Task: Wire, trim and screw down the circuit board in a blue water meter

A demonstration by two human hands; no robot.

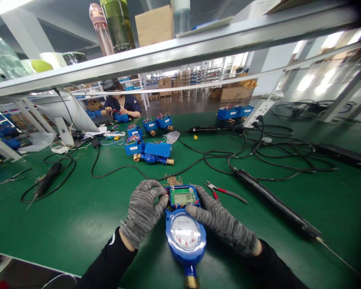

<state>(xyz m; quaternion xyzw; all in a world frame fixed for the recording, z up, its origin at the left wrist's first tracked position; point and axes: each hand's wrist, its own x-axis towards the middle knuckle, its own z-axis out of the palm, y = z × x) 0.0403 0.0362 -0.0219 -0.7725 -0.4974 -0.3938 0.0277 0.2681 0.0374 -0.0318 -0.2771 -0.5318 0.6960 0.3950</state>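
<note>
A blue water meter [185, 237] with a round clear dial and a brass end lies on the green table in front of me. At its far end sits an open blue housing with a green circuit board and a small display [185, 198]. My left hand [146, 210], in a grey knit glove, pinches at the housing's left edge, where wires show; what the fingertips hold is too small to name. My right hand [222, 220], also gloved, grips the right side of the housing, thumb at its near edge. Small brass screws [173, 180] lie just beyond the housing.
Red-handled cutters [227, 191] and a black electric screwdriver [276, 204] lie to the right, another screwdriver [48, 179] at left. Cables cross the table. More blue meters [153, 154] stand farther back. A shelf [156, 50] spans overhead; a person [123, 102] works opposite.
</note>
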